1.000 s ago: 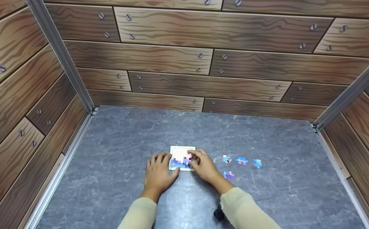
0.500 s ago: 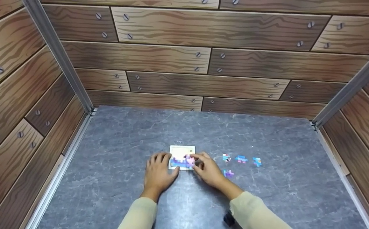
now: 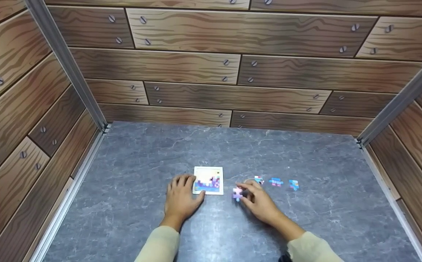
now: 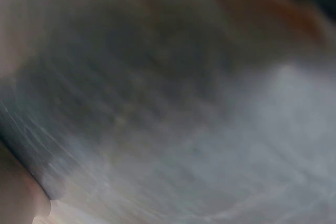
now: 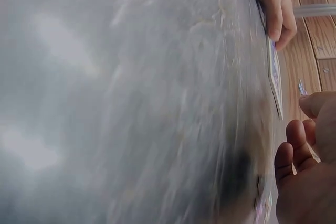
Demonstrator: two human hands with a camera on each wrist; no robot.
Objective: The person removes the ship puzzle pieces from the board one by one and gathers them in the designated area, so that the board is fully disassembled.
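Observation:
In the head view, a small white-framed puzzle board (image 3: 208,169) lies flat on the table, with purple, blue and pink pieces along its lower part. My left hand (image 3: 182,196) rests at its left side, fingertips touching the frame and thumb by the lower edge. To the right of the board, my right hand (image 3: 260,203) pinches a pink and purple jigsaw piece (image 3: 237,194) between thumb and finger, apart from the board. The right wrist view shows this piece (image 5: 302,88) edge-on at the fingertips. The left wrist view is blurred.
Beyond the right hand lie loose jigsaw pieces: one partly covered piece (image 3: 258,179), a blue one (image 3: 276,181) and another blue one (image 3: 294,185). Wood-patterned walls (image 3: 189,65) enclose the grey table (image 3: 152,145). Something black (image 3: 284,258) shows beside the right sleeve.
My right hand has moved right, off the board, pinching the pink and purple piece. The loose purple piece seen earlier no longer shows; the hand covers that spot. The left hand stays put.

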